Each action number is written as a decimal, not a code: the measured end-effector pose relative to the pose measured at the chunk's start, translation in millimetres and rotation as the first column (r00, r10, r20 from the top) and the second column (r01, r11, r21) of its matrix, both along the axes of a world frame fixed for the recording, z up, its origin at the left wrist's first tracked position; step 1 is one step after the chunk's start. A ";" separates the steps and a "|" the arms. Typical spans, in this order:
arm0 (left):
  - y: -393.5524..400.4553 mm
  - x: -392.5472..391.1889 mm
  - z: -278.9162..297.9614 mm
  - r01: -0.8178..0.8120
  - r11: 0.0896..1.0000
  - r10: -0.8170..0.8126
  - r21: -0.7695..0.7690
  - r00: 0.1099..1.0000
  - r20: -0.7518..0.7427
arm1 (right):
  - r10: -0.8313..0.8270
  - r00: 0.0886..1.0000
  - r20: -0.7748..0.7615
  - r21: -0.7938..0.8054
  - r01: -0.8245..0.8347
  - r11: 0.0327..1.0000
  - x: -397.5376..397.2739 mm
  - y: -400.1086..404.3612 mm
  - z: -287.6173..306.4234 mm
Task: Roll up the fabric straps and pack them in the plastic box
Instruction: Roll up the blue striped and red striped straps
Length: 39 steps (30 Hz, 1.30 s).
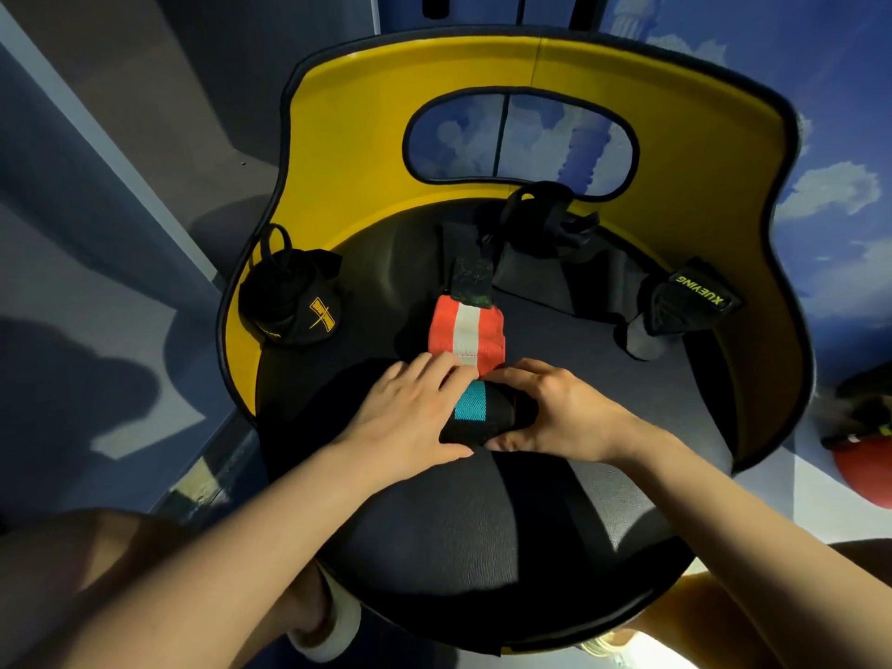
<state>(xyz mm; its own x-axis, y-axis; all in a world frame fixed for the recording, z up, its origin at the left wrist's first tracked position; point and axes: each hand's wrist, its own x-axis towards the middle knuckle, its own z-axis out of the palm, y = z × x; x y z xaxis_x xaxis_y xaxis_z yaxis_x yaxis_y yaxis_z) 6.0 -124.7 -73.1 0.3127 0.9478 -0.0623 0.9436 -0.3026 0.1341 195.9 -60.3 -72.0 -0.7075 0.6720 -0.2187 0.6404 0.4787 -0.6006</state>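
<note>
Rolling strap [467,330] mid-seat, hands [410,417] flanking.

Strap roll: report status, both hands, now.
Left hand flat on the strap, right hand curled round the roll. Orange-and-white tail unrolled. Three other straps loose on the seat. No plastic box in view.

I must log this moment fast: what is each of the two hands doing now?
Left hand: fingers straight, pressing on the striped strap where it meets the roll.
Right hand: curled round the rolled part of the strap, holding it.
</note>
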 end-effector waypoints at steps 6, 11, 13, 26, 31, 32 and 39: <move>6.3 0.1 2.9 0.011 0.995 -0.007 -0.095 0.999 0.045 | -0.048 0.998 0.038 -0.265 0.056 0.963 2.5 4.8 7.9; 11.3 -1.0 6.0 0.004 0.989 0.004 -0.150 0.999 0.054 | -0.587 0.806 -0.076 -0.372 0.523 0.767 -3.8 18.2 0.0; 12.8 -1.1 7.4 0.011 0.986 -0.002 -0.167 0.998 0.056 | -0.661 0.745 -0.093 -0.408 0.577 0.708 -12.5 23.4 -8.5; 13.3 -5.9 12.1 0.051 0.957 -0.018 -0.287 0.993 0.116 | -0.752 0.519 -0.407 -0.606 0.463 0.647 -49.8 49.4 -19.8; 15.2 -5.2 11.7 0.045 0.951 -0.012 -0.307 0.994 0.108 | -0.761 0.522 -0.384 -0.565 0.519 0.641 -61.5 65.3 -19.2; 15.7 -5.0 11.3 0.044 0.950 -0.012 -0.311 0.995 0.103 | -0.758 0.551 -0.348 -0.489 0.583 0.649 -66.2 70.2 -21.2; 18.0 -6.5 11.0 0.035 0.939 0.005 -0.343 0.993 0.116 | -0.739 0.634 -0.229 -0.149 0.728 0.670 -75.4 68.6 -35.5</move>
<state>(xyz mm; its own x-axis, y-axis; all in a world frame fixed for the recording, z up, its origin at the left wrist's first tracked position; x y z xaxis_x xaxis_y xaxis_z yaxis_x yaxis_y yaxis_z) -0.5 -106.7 -62.1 0.3511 0.8699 -0.3465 0.9116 -0.2332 0.3385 120.5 8.3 -107.5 -0.0167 0.9888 -0.1484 0.5960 -0.1093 -0.7955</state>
